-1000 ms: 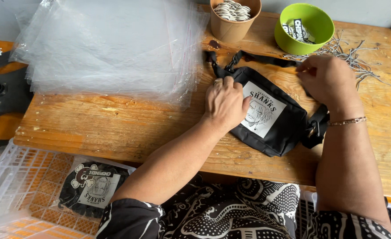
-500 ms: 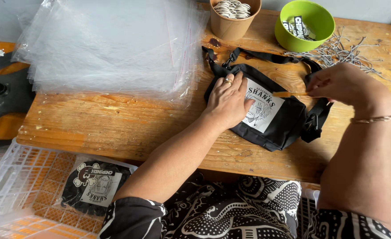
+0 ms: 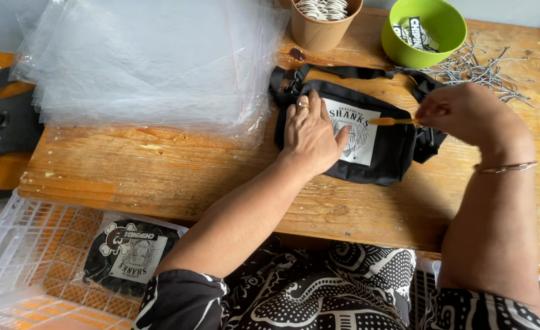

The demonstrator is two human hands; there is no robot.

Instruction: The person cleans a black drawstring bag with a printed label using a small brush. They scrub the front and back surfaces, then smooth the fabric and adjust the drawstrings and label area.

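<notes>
A black waist bag [image 3: 387, 160] with a white printed patch lies on the wooden desk [image 3: 160, 177], a little right of the middle, its strap running behind it toward the far edge. The left hand [image 3: 311, 135] lies flat on the left part of the bag, fingers close together and stretched out, with a ring on one finger; it presses the bag down. The right hand [image 3: 459, 113] is above the right end of the bag, and its fingers pinch a thin orange stick [image 3: 391, 121] that points left over the patch. Behind the bag stand a brown paper cup [image 3: 322, 27] and a green bowl [image 3: 426, 36]. A pile of clear plastic bags [image 3: 147, 61] covers the left side of the desk. Below the desk edge, a white crate [image 3: 19, 244] holds another packed black bag [image 3: 129, 256].
</notes>
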